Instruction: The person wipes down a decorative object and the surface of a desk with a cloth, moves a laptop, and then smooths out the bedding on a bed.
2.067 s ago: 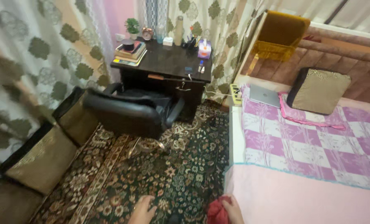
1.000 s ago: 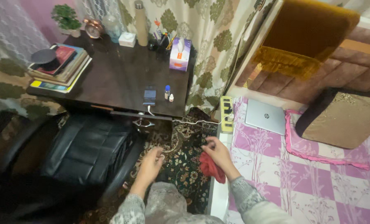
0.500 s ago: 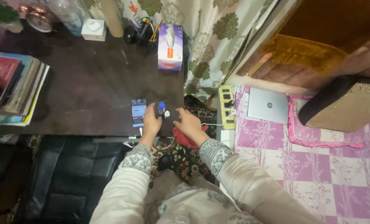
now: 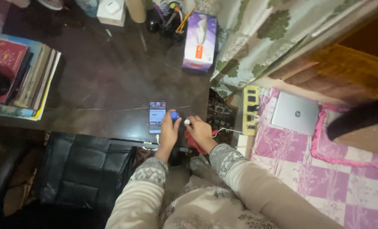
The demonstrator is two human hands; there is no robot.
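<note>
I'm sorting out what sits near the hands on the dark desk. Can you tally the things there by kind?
Phones: 1, the phone by the left hand
Blue-capped items: 1, blue cap
White small items: 1, white piece at the right hand
Red cloths: 1, red cloth
Tissue boxes: 1, tissue box
Total: 5

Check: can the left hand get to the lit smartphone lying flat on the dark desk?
Probably yes. The left hand rests at the desk's front edge, fingers on a small blue-capped object, with the smartphone right beside it. Nothing lies between them.
</note>
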